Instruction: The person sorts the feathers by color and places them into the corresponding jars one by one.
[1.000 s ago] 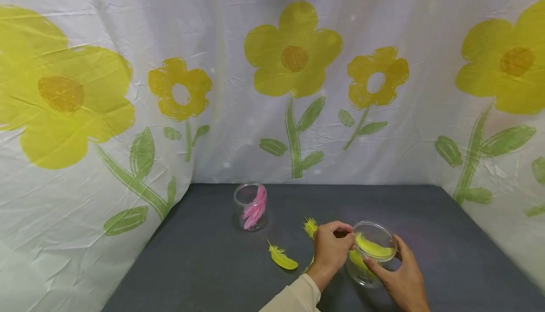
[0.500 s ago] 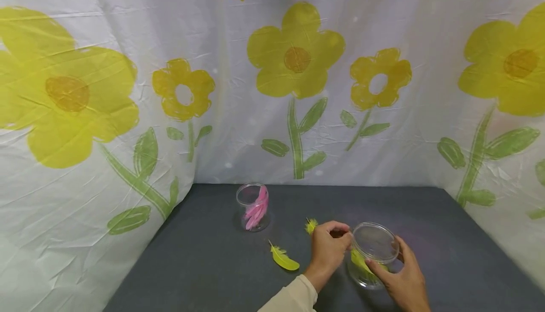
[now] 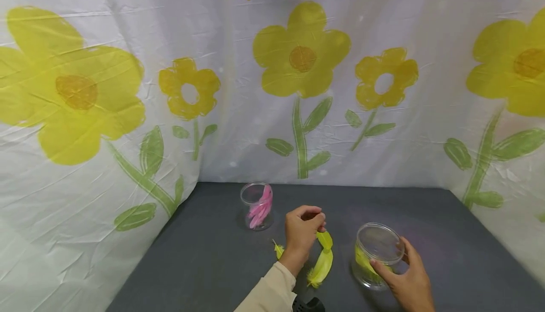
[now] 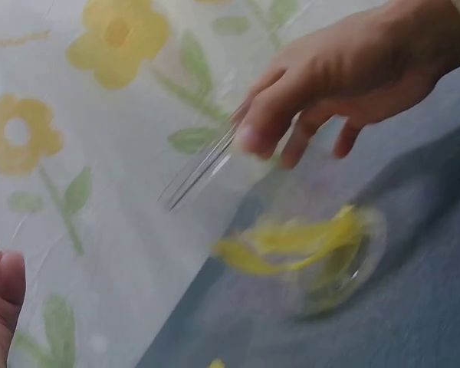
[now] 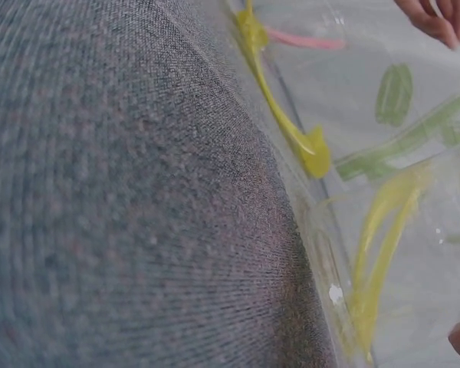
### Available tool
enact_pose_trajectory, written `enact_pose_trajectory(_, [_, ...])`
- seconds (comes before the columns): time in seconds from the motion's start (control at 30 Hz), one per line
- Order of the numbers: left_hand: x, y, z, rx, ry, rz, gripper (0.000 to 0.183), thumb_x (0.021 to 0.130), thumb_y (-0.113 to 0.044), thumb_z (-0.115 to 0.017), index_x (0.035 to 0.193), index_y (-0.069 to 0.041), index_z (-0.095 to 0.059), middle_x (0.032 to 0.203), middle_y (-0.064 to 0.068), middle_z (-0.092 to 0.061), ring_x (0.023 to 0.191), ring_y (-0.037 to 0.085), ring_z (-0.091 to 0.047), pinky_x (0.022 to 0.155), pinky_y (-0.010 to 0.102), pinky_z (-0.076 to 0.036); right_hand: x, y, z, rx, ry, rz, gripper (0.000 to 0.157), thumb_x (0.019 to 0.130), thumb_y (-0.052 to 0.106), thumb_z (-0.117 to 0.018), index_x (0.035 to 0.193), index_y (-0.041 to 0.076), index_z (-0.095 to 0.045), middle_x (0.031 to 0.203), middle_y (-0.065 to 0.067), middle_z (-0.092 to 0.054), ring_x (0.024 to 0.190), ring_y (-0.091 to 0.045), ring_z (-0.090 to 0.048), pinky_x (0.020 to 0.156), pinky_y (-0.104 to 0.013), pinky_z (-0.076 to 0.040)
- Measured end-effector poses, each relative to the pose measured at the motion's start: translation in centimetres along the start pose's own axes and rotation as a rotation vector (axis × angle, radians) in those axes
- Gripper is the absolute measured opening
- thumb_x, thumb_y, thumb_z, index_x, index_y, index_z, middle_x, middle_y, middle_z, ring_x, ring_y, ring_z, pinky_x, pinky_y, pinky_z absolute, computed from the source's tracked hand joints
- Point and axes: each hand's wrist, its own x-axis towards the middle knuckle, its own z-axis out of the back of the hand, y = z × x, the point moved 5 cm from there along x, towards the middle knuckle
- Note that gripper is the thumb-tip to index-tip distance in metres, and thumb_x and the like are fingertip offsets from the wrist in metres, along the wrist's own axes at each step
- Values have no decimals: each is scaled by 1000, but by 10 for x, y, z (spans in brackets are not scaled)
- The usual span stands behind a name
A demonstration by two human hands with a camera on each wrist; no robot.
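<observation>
My right hand [image 3: 404, 274] grips a clear plastic jar [image 3: 379, 243] near its rim, thumb in front and fingers round the far side. Yellow feathers [image 3: 364, 262] lie inside, curving against the wall. Left of the jar, my left hand [image 3: 300, 231] is over the table with loosely bent fingers, and no held thing shows. A yellow feather [image 3: 325, 240] appears just below its fingertips, with another yellow feather [image 3: 321, 268] in front. The left hand partly hides a third feather [image 3: 278, 250]. The left wrist view catches the right hand [image 4: 345, 77] at the jar's rim, blurred.
A second clear jar [image 3: 251, 194] with pink feathers [image 3: 261, 208] stands farther back on the left. The dark grey tabletop [image 3: 204, 260] ends at a white curtain [image 3: 238, 151] printed with yellow flowers, which encloses the back and sides.
A yellow feather at the jar's mouth has dropped lower inside. My left hand has moved left from the rim to above the loose feathers. My right hand keeps its hold on the jar.
</observation>
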Motion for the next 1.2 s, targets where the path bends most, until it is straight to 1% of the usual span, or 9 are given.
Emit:
enact_pose_trajectory(0.07, [5, 1, 9, -2, -32, 16, 8, 80, 8, -71, 88, 5, -70, 76, 19, -64, 62, 32, -64, 57, 33, -56, 0, -1, 1, -1, -4, 1, 110, 77, 46, -80, 152, -2, -15, 141, -29, -33, 123, -47, -35, 89, -66, -33])
enact_pose_trajectory(0.13, [10, 4, 21, -4, -64, 31, 9, 80, 8, -71, 89, 7, -69, 76, 18, -64, 61, 28, -64, 56, 32, -55, 1, -2, 1, -3, -7, 2, 110, 77, 46, -80, 151, -2, -15, 141, -29, -34, 123, -47, -35, 90, -66, -32])
enact_pose_trajectory(0.23, [17, 10, 43, 19, -106, 59, 10, 81, 7, -71, 91, 7, -69, 79, 20, -64, 64, 30, -64, 57, 33, -56, 1, -3, 1, -6, 1, -9, 110, 76, 47, -80, 152, -1, -15, 141, -29, -34, 124, -46, -35, 90, -66, -33])
enact_pose_trajectory(0.33, [22, 20, 65, 53, -149, 62, 10, 80, 5, -72, 90, 6, -69, 77, 16, -63, 62, 26, -64, 55, 30, -55, 1, -3, 1, -10, 12, -21, 112, 76, 49, -79, 152, 0, -14, 142, -29, -33, 124, -46, -35, 90, -66, -33])
enact_pose_trajectory(0.63, [19, 58, 108, 158, -273, 169, 10, 79, 9, -68, 88, 6, -68, 72, 11, -60, 56, 19, -59, 49, 28, -52, 1, -3, 1, 0, 11, -12, 110, 77, 48, -78, 152, 1, -15, 142, -29, -32, 124, -46, -34, 90, -66, -33])
enact_pose_trajectory(0.8, [16, 68, 122, 278, -321, 176, 14, 80, 5, -67, 93, 7, -69, 76, 9, -60, 57, 21, -56, 45, 30, -50, 0, -4, -1, -13, 49, -53, 114, 76, 53, -77, 153, 2, -10, 144, -29, -27, 126, -47, -31, 91, -66, -32])
enact_pose_trajectory(0.9, [14, 75, 127, 327, -326, 214, 16, 81, 3, -66, 97, 8, -69, 78, 9, -60, 58, 21, -56, 43, 29, -48, 0, -4, -1, -14, 54, -60, 115, 76, 54, -77, 154, 2, -9, 144, -29, -27, 127, -47, -31, 91, -66, -32])
enact_pose_trajectory(1.03, [14, 82, 130, 361, -308, 266, 18, 83, 0, -65, 100, 7, -69, 76, 11, -60, 59, 18, -56, 42, 26, -48, 1, -3, -1, -10, 48, -52, 114, 77, 53, -77, 153, 2, -9, 144, -29, -27, 126, -47, -31, 92, -67, -31])
enact_pose_trajectory(1.2, [16, 87, 130, 402, -257, 296, 18, 82, 0, -64, 99, 6, -69, 77, 12, -62, 58, 18, -57, 43, 26, -48, 2, -3, -1, -17, 45, -48, 114, 76, 52, -77, 153, 1, -9, 144, -30, -27, 126, -47, -31, 92, -67, -32])
